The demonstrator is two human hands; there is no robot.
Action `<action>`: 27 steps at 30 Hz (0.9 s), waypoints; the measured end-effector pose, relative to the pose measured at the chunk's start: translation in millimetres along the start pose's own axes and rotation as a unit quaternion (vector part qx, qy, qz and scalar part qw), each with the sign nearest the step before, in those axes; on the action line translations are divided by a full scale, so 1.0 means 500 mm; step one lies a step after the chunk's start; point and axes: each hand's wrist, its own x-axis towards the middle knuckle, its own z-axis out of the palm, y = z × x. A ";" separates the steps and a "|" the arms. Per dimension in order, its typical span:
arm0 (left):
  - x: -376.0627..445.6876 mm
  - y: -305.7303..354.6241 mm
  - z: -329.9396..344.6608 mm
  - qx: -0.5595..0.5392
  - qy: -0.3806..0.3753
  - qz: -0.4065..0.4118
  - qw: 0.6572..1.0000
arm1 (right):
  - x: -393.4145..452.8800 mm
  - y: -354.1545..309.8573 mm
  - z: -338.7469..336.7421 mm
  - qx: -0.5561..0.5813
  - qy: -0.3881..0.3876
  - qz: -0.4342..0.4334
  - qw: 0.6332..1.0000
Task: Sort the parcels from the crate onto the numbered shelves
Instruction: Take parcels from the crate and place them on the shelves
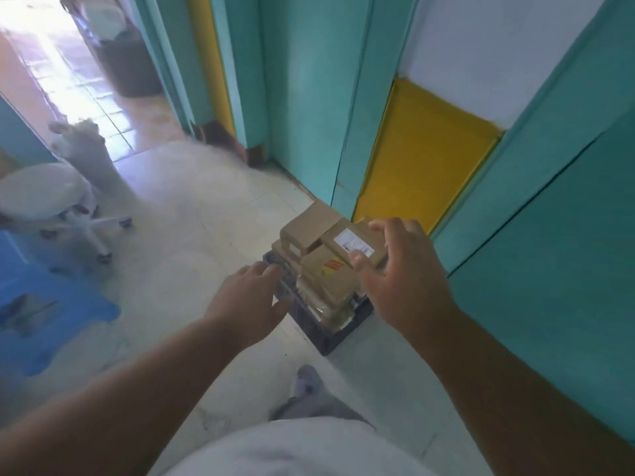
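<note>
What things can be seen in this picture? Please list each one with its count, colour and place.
crate: one, black, on the floor by the teal wall
parcels: several, brown, piled in the crate
labelled parcel: one, brown, white label, top of the pile
stool: one, white, wheeled, at left
mat: one, blue, on the floor at left
left hand: open, at the crate's rim
right hand: fingers around the labelled parcel

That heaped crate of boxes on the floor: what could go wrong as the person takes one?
1. The right hand grips the labelled parcel only at its end; it may slip.
2. The parcels are heaped above the crate rim, so lifting one might topple the box beside it.
3. The left hand rests open by the rim, steadying little.
</note>
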 end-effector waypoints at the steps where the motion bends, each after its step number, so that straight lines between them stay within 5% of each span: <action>1: 0.035 -0.009 -0.009 -0.004 -0.007 -0.002 1.000 | 0.042 0.002 0.013 0.003 0.000 0.000 1.000; 10: 0.338 -0.172 -0.061 -0.007 -0.040 0.019 0.999 | 0.334 -0.027 0.137 0.005 0.014 0.037 0.999; 19: 0.685 -0.285 -0.022 -0.003 -0.137 0.183 0.973 | 0.432 -0.025 0.313 -0.054 0.032 0.257 0.964; 27: 0.800 -0.288 0.153 -0.031 -0.259 0.199 0.945 | 0.429 0.040 0.451 -0.051 0.005 0.372 0.927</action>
